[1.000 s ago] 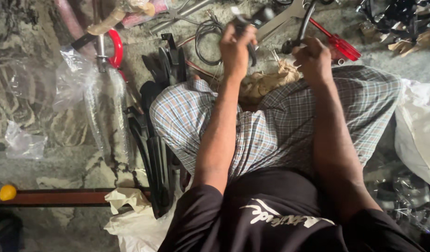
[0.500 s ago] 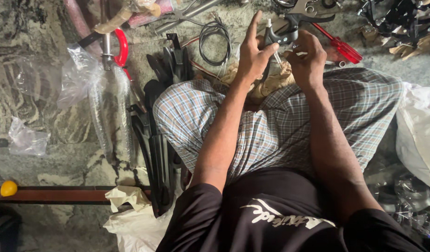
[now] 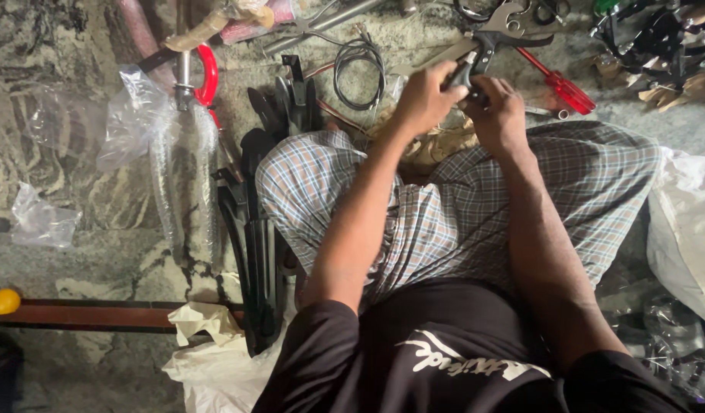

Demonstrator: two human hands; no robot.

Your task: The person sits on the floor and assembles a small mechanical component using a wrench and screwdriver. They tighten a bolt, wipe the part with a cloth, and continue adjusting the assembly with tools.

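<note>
Fingers (image 3: 444, 82) of both hands pinch a dark part (image 3: 465, 76).

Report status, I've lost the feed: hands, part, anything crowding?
Left hand and right hand both closed on small black part. Held above lap. Red-handled screwdriver and coiled cable close by on floor.

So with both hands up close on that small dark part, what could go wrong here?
Two risks, I think. The left hand and right hand crowd together on the part, so a slip could pinch a finger. Also, the pliers, red screwdriver and cable coil lie loose on the floor right by the hands; a small piece dropped there could easily get lost.
</note>
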